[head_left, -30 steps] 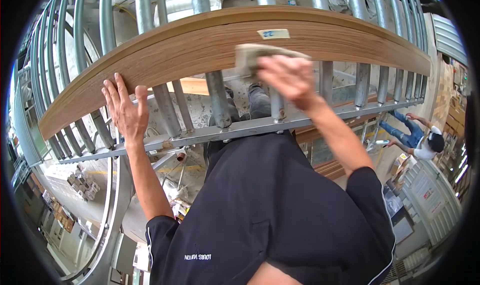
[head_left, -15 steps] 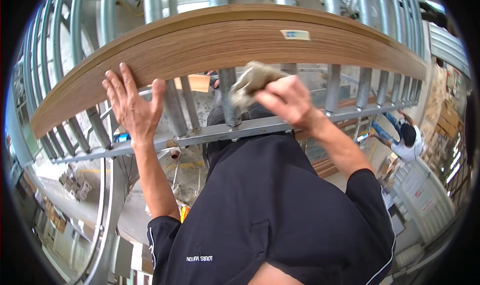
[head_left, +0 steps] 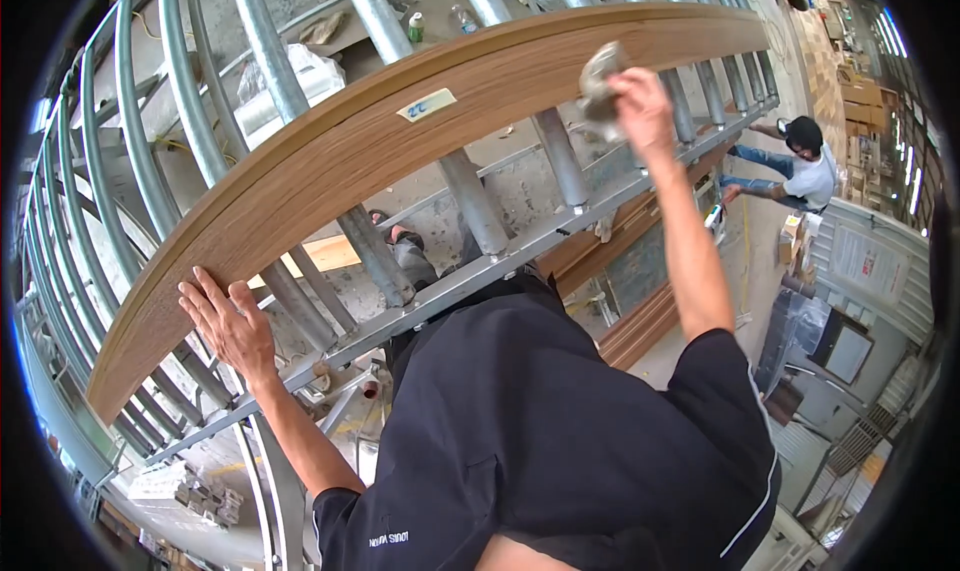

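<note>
The right hand [head_left: 645,111], clenching a rag [head_left: 598,81], has slid rightward along the wooden rail [head_left: 330,171]; left hand [head_left: 228,323] stays flat (fingers spread)

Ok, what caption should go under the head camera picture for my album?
Left hand flat on a long wooden panel lying across metal rollers; right hand presses a grey cloth to it.

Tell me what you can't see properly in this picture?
- Head view: most of the crumpled grey cloth is hidden inside the right hand.
- The small pale label on the long curved wooden rail is too small to read.
- The left hand covers the rail beneath its palm.
</note>
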{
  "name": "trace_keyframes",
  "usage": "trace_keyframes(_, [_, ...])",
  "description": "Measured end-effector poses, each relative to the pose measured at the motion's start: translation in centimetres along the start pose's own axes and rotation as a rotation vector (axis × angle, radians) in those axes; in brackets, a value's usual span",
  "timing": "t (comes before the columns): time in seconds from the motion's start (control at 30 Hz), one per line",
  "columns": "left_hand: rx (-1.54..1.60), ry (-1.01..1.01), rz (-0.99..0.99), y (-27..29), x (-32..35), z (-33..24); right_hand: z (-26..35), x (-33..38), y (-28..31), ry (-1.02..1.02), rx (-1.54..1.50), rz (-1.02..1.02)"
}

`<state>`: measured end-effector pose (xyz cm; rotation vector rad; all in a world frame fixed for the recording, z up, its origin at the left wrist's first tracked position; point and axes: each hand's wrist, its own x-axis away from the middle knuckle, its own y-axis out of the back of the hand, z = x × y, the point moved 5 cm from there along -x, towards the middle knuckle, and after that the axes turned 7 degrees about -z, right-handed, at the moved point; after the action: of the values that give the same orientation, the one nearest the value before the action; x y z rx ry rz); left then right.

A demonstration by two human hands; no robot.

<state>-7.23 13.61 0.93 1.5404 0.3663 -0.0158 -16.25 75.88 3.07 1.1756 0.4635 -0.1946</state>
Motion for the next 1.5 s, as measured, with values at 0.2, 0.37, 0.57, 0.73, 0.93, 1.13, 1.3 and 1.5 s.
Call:
trace_keyframes(0.2, [0.021,0.045,0.069,0.8,-0.6,-0.1,-3.3,-1.6,1.8,-0.255,0.027,0.151])
trace_keyframes(0.37, [0.281,0.203,0.055,0.1,-3.1,-3.4,8.3,-0.5,-4.1,0.193,-0.356,0.155])
trace_keyframes(0.57, [0.061,0.404,0.090,-4.2,-4.2,-7.3,-11.2,-3.3,1.5,0.030,-0.200,0.052])
trace_keyframes(0.73, [0.086,0.397,-0.064,-4.0,-3.9,-8.8,-25.6,-6.3,8.0,-0.252,-0.002,-0.041])
trace_keyframes(0.93, [0.041,0.394,-0.060,-3.5,-4.1,-10.3,-17.1,-8.5,2.8,0.063,-0.211,0.036])
trace_keyframes(1.13, [0.029,0.371,-0.056,-3.6,-4.0,-9.8,0.1,-14.0,-8.3,0.505,-0.550,0.110])
trace_keyframes(1.3, [0.041,0.347,-0.098,-3.4,-4.1,-9.0,-3.9,-15.6,-10.1,0.357,-0.435,0.487])
trace_keyframes(1.5, [0.061,0.353,-0.145,-2.9,-3.9,-8.8,-17.7,-17.3,-2.3,0.192,0.175,0.340])
